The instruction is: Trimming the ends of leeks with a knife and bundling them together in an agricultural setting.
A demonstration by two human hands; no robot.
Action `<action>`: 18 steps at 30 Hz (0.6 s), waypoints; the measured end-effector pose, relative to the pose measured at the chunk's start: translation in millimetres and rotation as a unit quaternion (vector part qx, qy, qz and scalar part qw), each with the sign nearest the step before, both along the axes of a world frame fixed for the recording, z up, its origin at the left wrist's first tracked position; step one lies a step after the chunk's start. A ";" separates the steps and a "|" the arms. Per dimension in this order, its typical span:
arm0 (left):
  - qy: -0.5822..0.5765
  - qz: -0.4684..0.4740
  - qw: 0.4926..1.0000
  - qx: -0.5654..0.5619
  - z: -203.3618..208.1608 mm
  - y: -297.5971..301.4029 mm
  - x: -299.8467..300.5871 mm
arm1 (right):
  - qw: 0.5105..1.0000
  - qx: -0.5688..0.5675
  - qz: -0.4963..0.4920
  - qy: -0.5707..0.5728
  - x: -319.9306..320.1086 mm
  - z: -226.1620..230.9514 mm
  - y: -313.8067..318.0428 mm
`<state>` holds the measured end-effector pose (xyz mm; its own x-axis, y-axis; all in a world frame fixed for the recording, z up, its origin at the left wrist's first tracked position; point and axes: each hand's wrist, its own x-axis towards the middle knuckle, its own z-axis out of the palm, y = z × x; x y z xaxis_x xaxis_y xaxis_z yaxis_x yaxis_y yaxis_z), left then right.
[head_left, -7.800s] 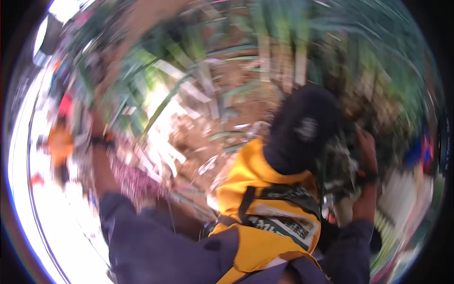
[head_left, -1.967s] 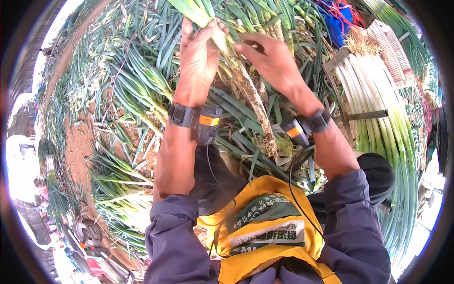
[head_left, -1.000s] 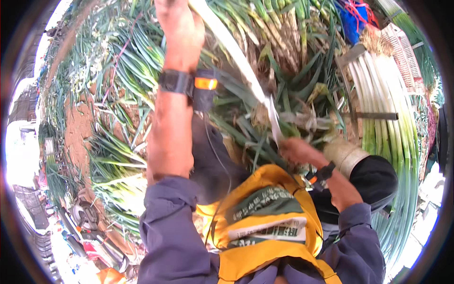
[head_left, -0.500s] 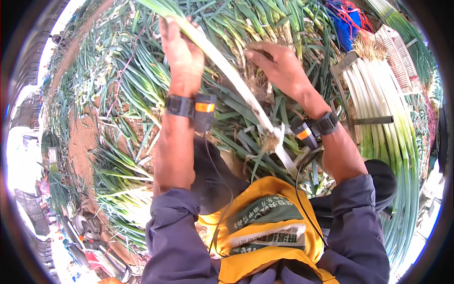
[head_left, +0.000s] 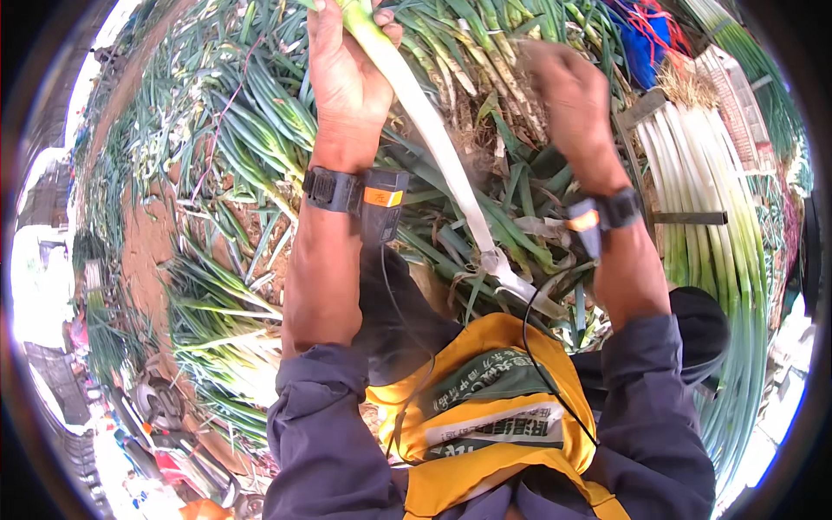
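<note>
My left hand (head_left: 351, 78) is closed round the green upper part of a long green onion (head_left: 442, 165). The stalk's white shank slants down to the right, and its lower end lies by a pale strip of peeled skin (head_left: 520, 282) near my knees. My right hand (head_left: 576, 100) is raised apart from that stalk, above loose green onions (head_left: 511, 78). Its fingers look bent but are smeared by motion, so I cannot see whether they hold anything.
At the right, a bundle of cleaned green onions (head_left: 693, 191) rests against a metal frame (head_left: 689, 218), roots away from me. Beyond it are a blue bag (head_left: 646, 52) with red string and a pale crate (head_left: 732, 104). Untrimmed green onions (head_left: 234, 347) cover the ground at left.
My right hand has moved right, away from the stalk. My left hand has shifted slightly right and away from me with the green onion. The roots at the stalk's lower end no longer show.
</note>
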<state>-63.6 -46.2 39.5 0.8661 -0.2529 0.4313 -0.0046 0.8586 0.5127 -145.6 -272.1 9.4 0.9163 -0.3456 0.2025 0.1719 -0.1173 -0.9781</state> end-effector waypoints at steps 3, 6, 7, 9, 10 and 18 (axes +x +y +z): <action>0.051 -0.025 0.998 0.010 -10.3 12.7 21.5 | 0.990 0.082 -0.117 0.012 -18.7 -47.0 -71.6; 0.098 0.037 0.994 0.026 -15.0 -8.3 8.2 | 0.989 -0.113 -0.075 -0.064 -24.0 -62.1 -57.7; 0.137 0.063 0.988 0.038 -17.3 -5.2 1.0 | 0.994 -0.102 0.012 -0.023 -23.7 -38.6 -37.5; 0.152 0.048 0.987 0.034 -20.7 -4.6 -8.4 | 0.978 -0.171 0.112 0.036 -20.8 12.9 3.9; 0.179 0.061 0.981 0.036 -17.7 -10.3 -14.5 | 0.977 -0.178 0.113 -0.009 -15.4 24.8 22.5; 0.171 -0.039 0.985 0.008 -26.4 -32.2 -4.9 | 0.973 -0.027 0.207 -0.094 41.1 28.2 53.9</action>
<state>-68.5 -78.3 13.0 0.9379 -0.3277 0.1138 0.2352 0.8419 0.4856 -104.5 -218.2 37.6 0.9195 0.0611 0.3882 0.3913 -0.0501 -0.9189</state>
